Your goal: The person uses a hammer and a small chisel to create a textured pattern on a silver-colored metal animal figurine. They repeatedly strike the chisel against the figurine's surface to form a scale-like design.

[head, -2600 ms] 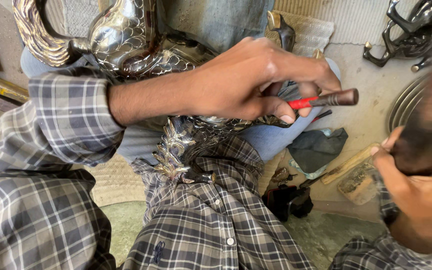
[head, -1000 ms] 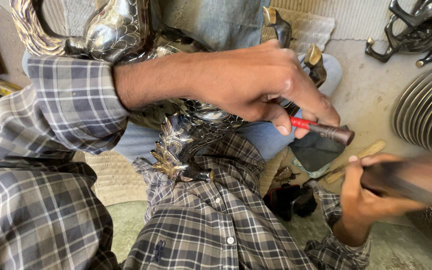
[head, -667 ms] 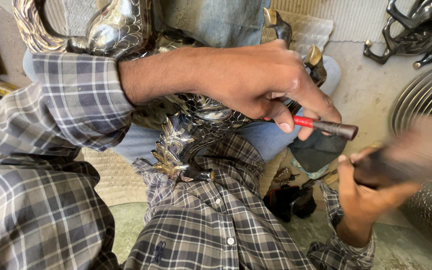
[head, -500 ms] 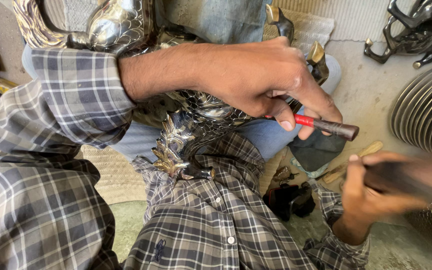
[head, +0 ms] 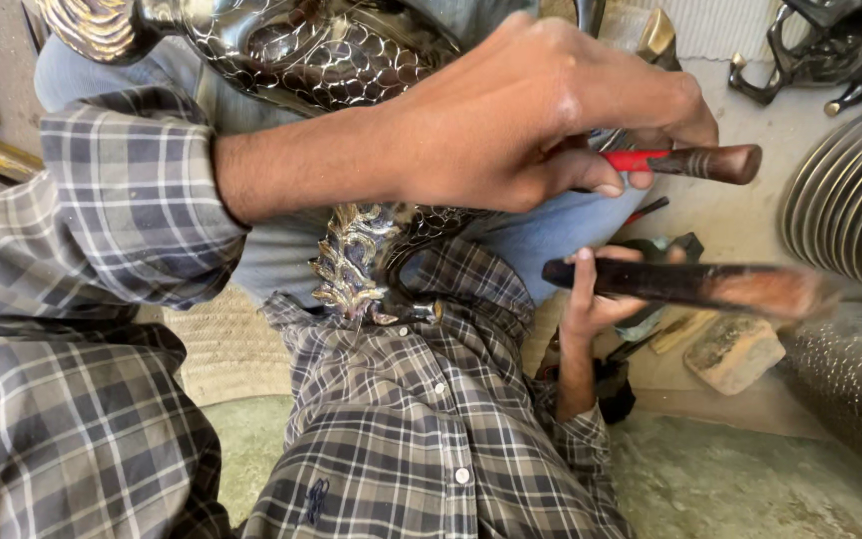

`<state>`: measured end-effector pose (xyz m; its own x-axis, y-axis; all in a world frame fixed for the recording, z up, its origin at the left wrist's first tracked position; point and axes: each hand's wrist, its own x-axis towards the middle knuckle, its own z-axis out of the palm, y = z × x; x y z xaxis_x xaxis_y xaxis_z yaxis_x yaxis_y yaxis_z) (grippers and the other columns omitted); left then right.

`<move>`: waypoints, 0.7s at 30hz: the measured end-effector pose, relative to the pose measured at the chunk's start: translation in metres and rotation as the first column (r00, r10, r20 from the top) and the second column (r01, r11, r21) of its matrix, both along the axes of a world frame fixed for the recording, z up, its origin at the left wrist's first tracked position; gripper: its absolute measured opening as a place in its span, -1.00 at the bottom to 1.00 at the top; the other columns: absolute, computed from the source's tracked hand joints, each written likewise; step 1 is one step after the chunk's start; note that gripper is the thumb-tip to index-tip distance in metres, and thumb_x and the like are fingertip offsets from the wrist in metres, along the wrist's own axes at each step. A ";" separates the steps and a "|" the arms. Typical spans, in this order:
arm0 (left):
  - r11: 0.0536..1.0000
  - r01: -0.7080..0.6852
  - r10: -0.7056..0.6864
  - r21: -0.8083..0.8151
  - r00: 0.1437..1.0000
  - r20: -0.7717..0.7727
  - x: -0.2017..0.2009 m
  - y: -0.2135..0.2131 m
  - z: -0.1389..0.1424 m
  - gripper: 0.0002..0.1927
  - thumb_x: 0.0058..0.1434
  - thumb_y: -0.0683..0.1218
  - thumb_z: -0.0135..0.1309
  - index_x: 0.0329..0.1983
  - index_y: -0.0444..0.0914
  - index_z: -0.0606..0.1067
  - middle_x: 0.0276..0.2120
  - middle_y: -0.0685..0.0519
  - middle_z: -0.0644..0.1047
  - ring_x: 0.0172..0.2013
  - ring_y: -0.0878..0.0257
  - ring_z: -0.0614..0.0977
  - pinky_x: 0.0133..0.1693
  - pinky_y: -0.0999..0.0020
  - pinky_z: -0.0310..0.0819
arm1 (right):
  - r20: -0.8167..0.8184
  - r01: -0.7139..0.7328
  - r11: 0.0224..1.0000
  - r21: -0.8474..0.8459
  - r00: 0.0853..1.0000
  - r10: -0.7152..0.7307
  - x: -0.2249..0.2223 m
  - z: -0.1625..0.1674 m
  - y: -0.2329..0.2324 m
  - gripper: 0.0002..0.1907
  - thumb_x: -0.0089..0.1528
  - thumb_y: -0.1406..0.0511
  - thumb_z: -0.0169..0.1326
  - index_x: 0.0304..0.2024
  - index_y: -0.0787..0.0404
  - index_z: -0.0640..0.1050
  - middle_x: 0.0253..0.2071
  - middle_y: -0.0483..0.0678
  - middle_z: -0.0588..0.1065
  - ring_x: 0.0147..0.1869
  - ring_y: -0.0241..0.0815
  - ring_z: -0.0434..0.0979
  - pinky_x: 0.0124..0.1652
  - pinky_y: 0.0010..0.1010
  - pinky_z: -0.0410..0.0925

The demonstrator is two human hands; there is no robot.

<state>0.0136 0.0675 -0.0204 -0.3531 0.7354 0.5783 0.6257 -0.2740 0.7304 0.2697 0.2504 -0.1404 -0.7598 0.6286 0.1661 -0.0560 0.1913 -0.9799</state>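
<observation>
My left hand (head: 541, 115) reaches across from the left in a plaid sleeve. It grips a chisel (head: 695, 163) with a red band and a dark brown end, held level and pointing right. Its tip is hidden under my fingers, against an ornate silver metal piece (head: 321, 50) lying on my lap. A gilded scroll (head: 356, 265) of that piece hangs down over my shirt. Just below the chisel, my right hand (head: 591, 299) holds a dark wooden mallet (head: 695, 284), blurred with motion at its right end.
Stacked ribbed metal plates (head: 850, 210) stand at the right edge. Dark cast metal parts (head: 815, 50) lie at the top right. A worn block (head: 735, 349) and small tools rest on the floor by my right wrist. A woven mat (head: 221, 344) lies under my left knee.
My right hand has swung the mallet up and left, closer under the chisel. My left hand has kept its grip, with the chisel now more level.
</observation>
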 end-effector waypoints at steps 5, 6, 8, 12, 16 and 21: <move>0.994 0.102 -0.099 0.029 0.990 -0.098 0.007 0.007 0.001 -0.44 0.25 -0.35 0.21 0.27 -0.20 0.33 0.01 0.02 0.66 -0.07 0.09 0.73 -0.28 0.19 0.56 | 0.155 0.055 0.994 -0.091 0.987 -0.040 0.036 -0.003 0.003 -0.08 0.37 0.57 0.20 0.62 0.27 -0.02 -0.34 0.08 0.48 -0.35 -0.15 0.51 -0.24 -0.32 0.49; 0.992 0.119 -0.114 0.029 0.983 -0.141 0.005 0.010 -0.003 -0.45 0.29 -0.34 0.21 0.28 -0.19 0.32 0.03 0.02 0.66 -0.07 0.09 0.73 -0.28 0.19 0.56 | 0.147 0.072 0.993 -0.095 0.987 -0.058 0.042 -0.003 0.005 -0.06 0.37 0.57 0.20 0.62 0.25 -0.04 -0.31 0.08 0.48 -0.33 -0.15 0.51 -0.23 -0.32 0.49; 0.988 0.150 -0.138 0.040 0.968 -0.212 0.007 0.012 -0.012 -0.50 0.31 -0.29 0.27 0.24 -0.21 0.35 -0.04 -0.03 0.66 -0.19 0.04 0.71 -0.35 0.13 0.49 | 0.129 0.101 0.990 -0.095 0.988 -0.088 0.054 -0.002 0.007 -0.03 0.37 0.58 0.20 0.63 0.21 -0.08 -0.24 0.07 0.50 -0.30 -0.14 0.51 -0.21 -0.33 0.50; 0.960 0.244 -0.194 0.138 0.934 -0.301 0.014 0.008 -0.017 -0.55 0.21 -0.34 0.23 0.13 -0.31 0.40 -0.18 -0.11 0.64 -0.31 0.03 0.69 -0.38 0.16 0.47 | -0.009 0.078 0.997 0.029 0.997 -0.078 0.072 0.003 0.007 -0.08 0.41 0.60 0.20 0.59 0.18 -0.08 -0.30 0.06 0.44 -0.34 -0.13 0.47 -0.23 -0.29 0.50; 0.952 0.268 -0.207 0.149 0.921 -0.331 0.014 0.010 -0.016 -0.61 0.21 -0.31 0.25 0.08 -0.34 0.43 -0.25 -0.11 0.62 -0.35 0.05 0.68 -0.42 0.18 0.47 | -0.078 0.157 0.961 0.229 0.987 -0.143 0.086 0.013 0.016 -0.03 0.37 0.60 0.19 0.58 0.12 -0.13 -0.22 0.11 0.43 -0.33 -0.07 0.47 -0.34 -0.25 0.52; 0.940 0.314 -0.255 0.130 0.904 -0.343 0.014 0.021 -0.028 -0.68 0.22 -0.27 0.28 0.00 -0.38 0.48 -0.34 -0.11 0.60 -0.41 0.07 0.66 -0.46 0.20 0.47 | -0.268 0.142 0.929 0.341 0.962 -0.048 0.098 0.029 0.025 0.06 0.37 0.52 0.15 0.49 -0.17 -0.33 -0.11 0.10 0.43 -0.39 -0.16 0.54 -0.39 -0.28 0.50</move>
